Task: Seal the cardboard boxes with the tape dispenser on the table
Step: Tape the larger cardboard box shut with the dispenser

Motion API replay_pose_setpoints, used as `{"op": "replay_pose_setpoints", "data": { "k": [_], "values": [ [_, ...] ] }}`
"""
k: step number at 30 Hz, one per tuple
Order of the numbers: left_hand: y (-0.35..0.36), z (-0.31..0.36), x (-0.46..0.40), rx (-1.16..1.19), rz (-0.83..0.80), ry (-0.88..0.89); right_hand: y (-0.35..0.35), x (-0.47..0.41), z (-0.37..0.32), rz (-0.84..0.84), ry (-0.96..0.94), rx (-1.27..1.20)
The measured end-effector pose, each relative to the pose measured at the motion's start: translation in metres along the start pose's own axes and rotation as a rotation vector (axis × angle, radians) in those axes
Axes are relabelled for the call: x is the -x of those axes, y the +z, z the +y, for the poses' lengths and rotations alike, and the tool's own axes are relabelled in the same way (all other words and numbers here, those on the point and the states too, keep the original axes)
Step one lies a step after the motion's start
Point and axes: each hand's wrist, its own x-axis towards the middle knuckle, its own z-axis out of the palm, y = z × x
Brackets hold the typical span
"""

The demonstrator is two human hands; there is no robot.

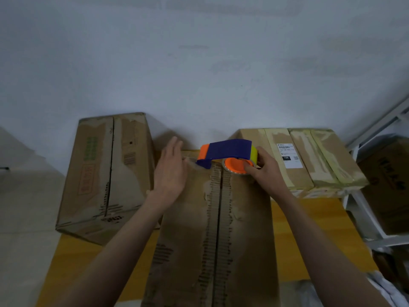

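Observation:
A long worn cardboard box point(188, 235) lies in front of me on the yellow table point(309, 229), its centre seam torn and ragged. At the far end of that seam sits the tape dispenser point(225, 152), blue with orange parts and a yellowish tape roll. My right hand point(265, 171) grips the dispenser round its roll and orange hub. Straight-fingered, my left hand point(170, 171) lies on the left flap, just left of the dispenser's front end.
A larger battered box point(104, 173) stands at the back left, partly over the table edge. Three taped boxes point(309, 158) lie side by side at the back right, one with a white label. A white shelf frame point(367, 207) holding another carton borders the right side. The wall is close behind.

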Motion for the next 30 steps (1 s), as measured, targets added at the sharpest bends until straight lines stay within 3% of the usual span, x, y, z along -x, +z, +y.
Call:
{"op": "replay_pose_setpoints", "data": {
  "k": [5,10,18,30],
  "values": [
    [0.023,0.014,0.033,-0.067,-0.229,0.105,0.003,0.009,0.006,0.022,0.021,-0.060],
    [0.032,0.006,0.029,-0.172,-0.238,0.194,0.006,0.017,0.013,0.061,0.055,-0.073],
    [0.026,-0.007,0.008,-0.155,-0.344,0.416,0.010,0.057,0.010,0.186,0.074,0.050],
    [0.033,0.010,0.013,-0.225,-0.350,0.535,-0.014,0.090,0.008,0.215,0.121,0.119]
  ]
}}
